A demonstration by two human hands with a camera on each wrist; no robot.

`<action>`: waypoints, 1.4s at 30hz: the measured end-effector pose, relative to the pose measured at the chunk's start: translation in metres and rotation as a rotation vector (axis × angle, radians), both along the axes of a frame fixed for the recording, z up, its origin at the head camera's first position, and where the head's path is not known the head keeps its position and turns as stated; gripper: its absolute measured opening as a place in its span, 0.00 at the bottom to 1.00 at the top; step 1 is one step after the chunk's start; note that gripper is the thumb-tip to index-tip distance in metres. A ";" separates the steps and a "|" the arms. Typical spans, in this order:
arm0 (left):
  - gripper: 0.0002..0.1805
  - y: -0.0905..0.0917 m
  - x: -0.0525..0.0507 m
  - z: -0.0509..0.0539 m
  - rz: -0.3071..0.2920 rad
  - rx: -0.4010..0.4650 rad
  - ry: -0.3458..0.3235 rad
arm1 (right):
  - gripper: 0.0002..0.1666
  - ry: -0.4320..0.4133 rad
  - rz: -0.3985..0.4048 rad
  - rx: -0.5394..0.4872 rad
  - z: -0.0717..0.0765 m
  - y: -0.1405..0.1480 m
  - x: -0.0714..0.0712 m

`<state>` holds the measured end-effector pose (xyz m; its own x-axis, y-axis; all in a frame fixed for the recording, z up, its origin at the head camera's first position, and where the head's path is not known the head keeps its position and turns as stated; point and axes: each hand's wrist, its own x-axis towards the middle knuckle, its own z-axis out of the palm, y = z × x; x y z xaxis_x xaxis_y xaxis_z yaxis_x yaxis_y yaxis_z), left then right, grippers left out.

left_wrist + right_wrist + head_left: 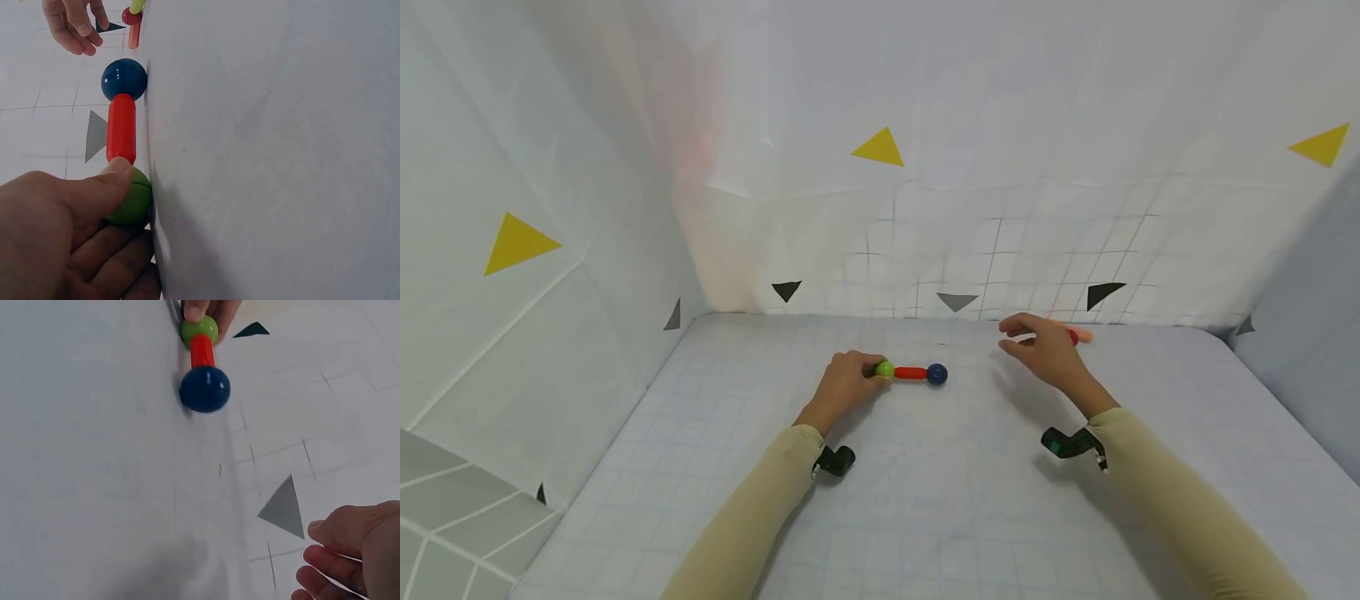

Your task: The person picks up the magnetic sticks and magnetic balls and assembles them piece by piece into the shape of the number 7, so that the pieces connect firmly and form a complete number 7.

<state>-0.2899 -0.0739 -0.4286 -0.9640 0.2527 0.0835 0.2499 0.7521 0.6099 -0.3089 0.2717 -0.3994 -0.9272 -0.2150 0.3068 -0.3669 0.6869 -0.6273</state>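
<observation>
My left hand (844,385) pinches a green ball (134,203) between thumb and fingers. From that ball a red rod (911,373) runs to a dark blue ball (937,374), the three joined in a line on the white table. To the right, my right hand (1045,354) is held over the surface, its fingers loosely bent and apart with nothing between them. Partly hidden behind that hand are a red ball (1072,337) and a peach-orange rod (1084,335). A yellow-green piece (137,6) touches the red ball in the left wrist view, cut off by the frame's top.
The white table (910,517) carries a faint grid. A white sheet wall (1000,100) with yellow, black and grey triangles stands along the back edge, with more sheeting on both sides. A dark wrist camera (1063,443) sits under the right forearm.
</observation>
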 end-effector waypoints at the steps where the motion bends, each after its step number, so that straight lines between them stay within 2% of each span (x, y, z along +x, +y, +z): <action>1: 0.23 0.000 0.000 0.000 0.001 -0.002 0.001 | 0.15 0.007 -0.005 0.002 0.001 0.003 0.000; 12: 0.24 0.000 0.002 0.002 0.010 0.006 -0.008 | 0.14 0.064 -0.114 0.076 0.006 0.032 -0.006; 23: 0.25 -0.007 0.005 0.001 0.035 0.001 -0.017 | 0.17 -0.048 -0.193 0.083 0.006 0.054 -0.018; 30: 0.25 -0.010 0.004 0.001 0.047 -0.004 -0.014 | 0.20 -0.106 -0.198 0.108 0.003 0.067 -0.024; 37: 0.22 -0.009 0.002 0.000 0.025 -0.020 0.003 | 0.20 -0.062 -0.201 0.126 -0.004 0.076 -0.022; 42: 0.21 -0.004 0.001 0.001 0.018 -0.025 0.007 | 0.21 -0.069 -0.205 0.131 -0.004 0.083 -0.021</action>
